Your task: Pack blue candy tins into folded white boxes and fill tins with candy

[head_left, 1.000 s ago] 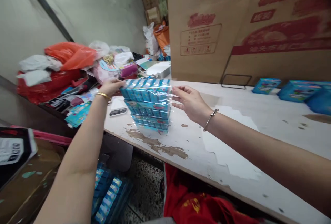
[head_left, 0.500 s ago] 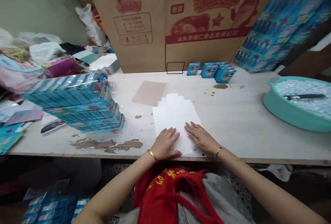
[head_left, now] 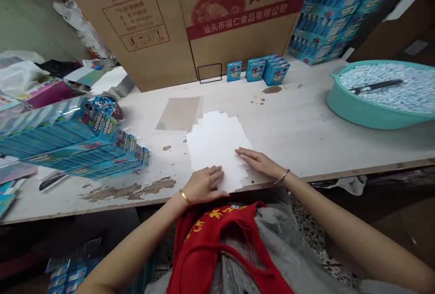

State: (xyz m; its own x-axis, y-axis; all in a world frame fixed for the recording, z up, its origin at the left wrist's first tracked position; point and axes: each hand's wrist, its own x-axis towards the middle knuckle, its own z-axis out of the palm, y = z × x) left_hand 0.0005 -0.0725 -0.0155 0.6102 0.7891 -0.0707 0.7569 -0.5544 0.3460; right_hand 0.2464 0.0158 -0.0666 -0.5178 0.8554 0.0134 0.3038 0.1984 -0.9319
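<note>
Apparently at the step of steadying or smoothing the overlapping white sheets [head_left: 217, 137], spread flat at the near edge of the worn worktable [head_left: 292, 122]. Resting on top with the left hand [head_left: 204, 184], thumb spread, and at their right side with the right hand [head_left: 260, 162], fingers extended, gripping nothing. Seemingly calling for light, even pressure, to avoid skewing the overlap. Set between film-wrapped candy boxes [head_left: 70, 135] leftward and a turquoise basin [head_left: 367, 115] rightward, facing a printed cardboard carton [head_left: 152, 63].

The white bench [head_left: 292, 140], its surface worn brown in places, carries white sheeting [head_left: 215, 142] with stepped edges at mid-frame, a brownish sheet [head_left: 180, 113] to its upper left, stacked blue boxes [head_left: 112, 149] at left, small blue boxes [head_left: 255, 70] right of upper centre, and a turquoise basin [head_left: 360, 112] at right.
</note>
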